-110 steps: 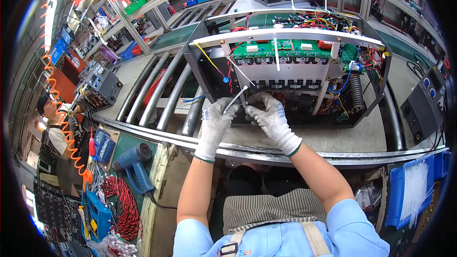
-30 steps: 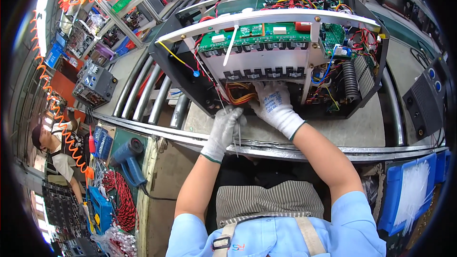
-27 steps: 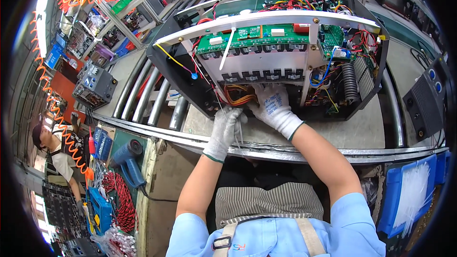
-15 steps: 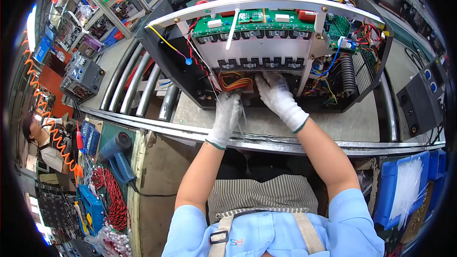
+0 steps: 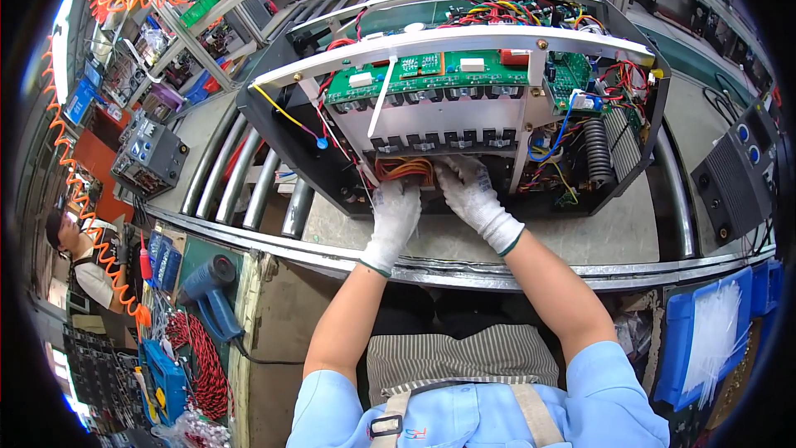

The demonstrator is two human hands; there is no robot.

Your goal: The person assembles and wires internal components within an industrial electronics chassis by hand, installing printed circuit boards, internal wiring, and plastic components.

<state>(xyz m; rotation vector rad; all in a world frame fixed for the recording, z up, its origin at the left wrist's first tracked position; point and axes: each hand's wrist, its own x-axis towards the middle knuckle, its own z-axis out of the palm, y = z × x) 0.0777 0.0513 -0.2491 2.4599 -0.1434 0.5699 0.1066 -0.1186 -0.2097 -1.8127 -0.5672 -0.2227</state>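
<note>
A bundle of orange, yellow and red wires [image 5: 405, 169] runs low inside the open front of a black metal chassis [image 5: 290, 149]. At its lower left, my left hand [image 5: 396, 217], in a white knit glove, is closed with its fingertips against the wires. My right hand [image 5: 474, 197], gloved likewise, reaches in at the right side of the bundle with bent fingers; its fingertips are partly hidden. Above both hands are a row of black components [image 5: 439, 141] on a pale metal plate and a green circuit board [image 5: 423, 87]. A white cable tie [image 5: 382, 98] hangs from the front rail.
The chassis rests on a grey board [image 5: 580, 241] over a roller conveyor [image 5: 240, 172]. Smaller units stand left [image 5: 149, 158] and right [image 5: 738, 174]. A blue bin [image 5: 705, 340] holds white cable ties. At left are a blue heat gun [image 5: 211, 294], red-black wire and another person [image 5: 87, 257].
The chassis appears lower and slightly left in view. My left hand has come up closer to the wire bundle, and the thin white strip beneath it is out of sight. My right hand stays beside the wires.
</note>
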